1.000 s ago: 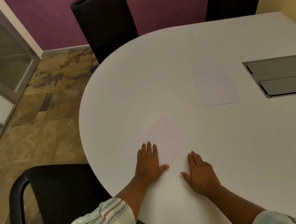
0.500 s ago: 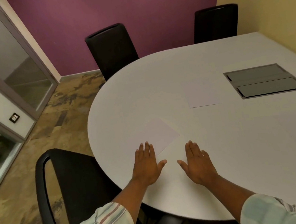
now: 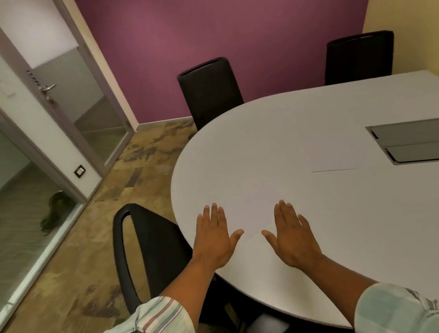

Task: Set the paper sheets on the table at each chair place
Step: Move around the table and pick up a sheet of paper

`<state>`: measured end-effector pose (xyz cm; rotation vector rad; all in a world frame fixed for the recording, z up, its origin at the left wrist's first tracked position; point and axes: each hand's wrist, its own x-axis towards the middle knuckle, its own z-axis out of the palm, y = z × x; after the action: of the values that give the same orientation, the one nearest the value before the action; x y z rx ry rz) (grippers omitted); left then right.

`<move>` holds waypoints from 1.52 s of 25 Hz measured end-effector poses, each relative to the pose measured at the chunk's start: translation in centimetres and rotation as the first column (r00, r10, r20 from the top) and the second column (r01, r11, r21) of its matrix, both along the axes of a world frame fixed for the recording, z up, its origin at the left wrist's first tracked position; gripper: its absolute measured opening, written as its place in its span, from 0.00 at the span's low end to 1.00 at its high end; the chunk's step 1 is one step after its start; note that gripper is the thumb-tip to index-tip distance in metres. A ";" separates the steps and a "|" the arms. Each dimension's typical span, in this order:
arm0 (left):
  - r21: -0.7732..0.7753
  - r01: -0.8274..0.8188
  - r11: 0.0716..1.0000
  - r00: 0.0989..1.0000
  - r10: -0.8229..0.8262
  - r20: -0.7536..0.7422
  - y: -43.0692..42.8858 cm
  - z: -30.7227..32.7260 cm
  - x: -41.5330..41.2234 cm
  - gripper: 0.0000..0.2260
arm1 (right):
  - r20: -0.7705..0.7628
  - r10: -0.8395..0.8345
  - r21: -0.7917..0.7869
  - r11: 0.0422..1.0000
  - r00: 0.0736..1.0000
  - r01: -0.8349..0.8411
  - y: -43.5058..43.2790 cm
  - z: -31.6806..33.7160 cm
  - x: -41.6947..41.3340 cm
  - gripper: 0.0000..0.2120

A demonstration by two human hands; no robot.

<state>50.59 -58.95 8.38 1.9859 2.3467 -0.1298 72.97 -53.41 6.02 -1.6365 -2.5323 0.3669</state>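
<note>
Both hands hover flat over the near edge of the white counter, fingers spread, each grip released and holding nothing. The left hand sits at seven o'clock, the right hand just beside it. A pale sheet lies faintly between and just beyond them. Another sheet lies toward one o'clock, beside the grey panel. A black chair stands at eight o'clock.

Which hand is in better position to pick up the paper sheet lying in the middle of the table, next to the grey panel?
Probably the right hand. It lies flat and empty on the table, on the same side as that middle sheet and nearer to it. The left hand rests near the table's left edge, farther away.
</note>
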 end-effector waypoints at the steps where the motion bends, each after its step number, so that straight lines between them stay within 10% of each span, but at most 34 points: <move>1: 0.018 -0.016 1.000 1.000 0.017 -0.016 -0.4 0.5 -1.4 0.41 | -0.015 0.016 0.018 1.000 1.000 -0.016 0.1 0.5 -1.4 0.44; 24: 0.238 -0.311 0.920 0.951 0.300 0.079 -10.2 3.4 -48.6 0.42 | -0.078 0.290 0.214 0.939 0.954 -0.268 -2.0 5.5 -51.7 0.39; 38: 0.184 -0.253 0.950 0.967 0.252 0.031 7.0 0.5 -70.7 0.42 | -0.081 0.290 0.183 0.945 0.954 -0.272 15.1 1.0 -73.0 0.41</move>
<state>-20.09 -51.97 8.84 1.7268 2.6709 0.1153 -0.07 -38.35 7.06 -1.1665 -2.6350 0.2455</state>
